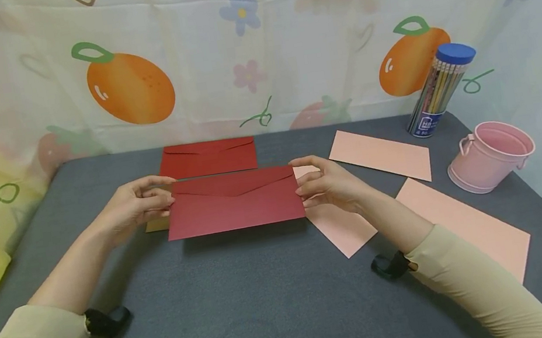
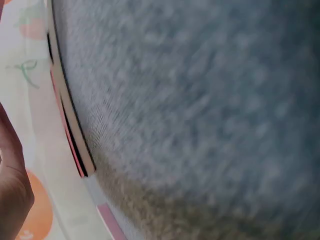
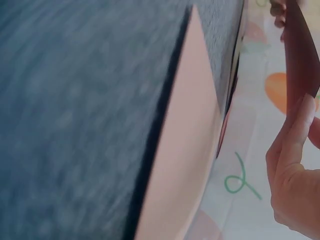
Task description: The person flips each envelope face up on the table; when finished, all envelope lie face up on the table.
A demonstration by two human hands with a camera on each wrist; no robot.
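Both hands are raised a little above the grey surface [image 1: 251, 314], holding one dark red envelope [image 1: 233, 201] between them by its short ends. Left hand [image 1: 135, 205]: fingers and thumb pinch the left edge. Right hand [image 1: 326, 184]: thumb and fingers pinch the right edge; the right wrist view confirms the thumb pressed flat on the red paper. The envelope is flap side up, roughly level, flap apparently closed.

Risk 1: the grip is only at the edges. If either pinch loosens, that end should drop and the envelope would swing or fall onto the surface below.

Risk 2: pushing the hands toward each other would likely bow or crease the paper across its middle.

Just under the right hand lies a pink sheet [image 1: 340, 223], partly covered by the envelope; lowering the envelope there could snag or shift it. Under the left hand a tan corner [image 1: 156, 225] shows, identity unclear.

Just beyond the hands, a second red envelope [image 1: 208, 158] lies flat; the two could be confused or stacked askew.

Farther right of the right hand: two more pink sheets [image 1: 380, 154] [image 1: 463, 227], a pink bucket [image 1: 489, 155], and a leaning pencil tube [image 1: 439, 89]. A wide sweep of the right arm could tip the tube.
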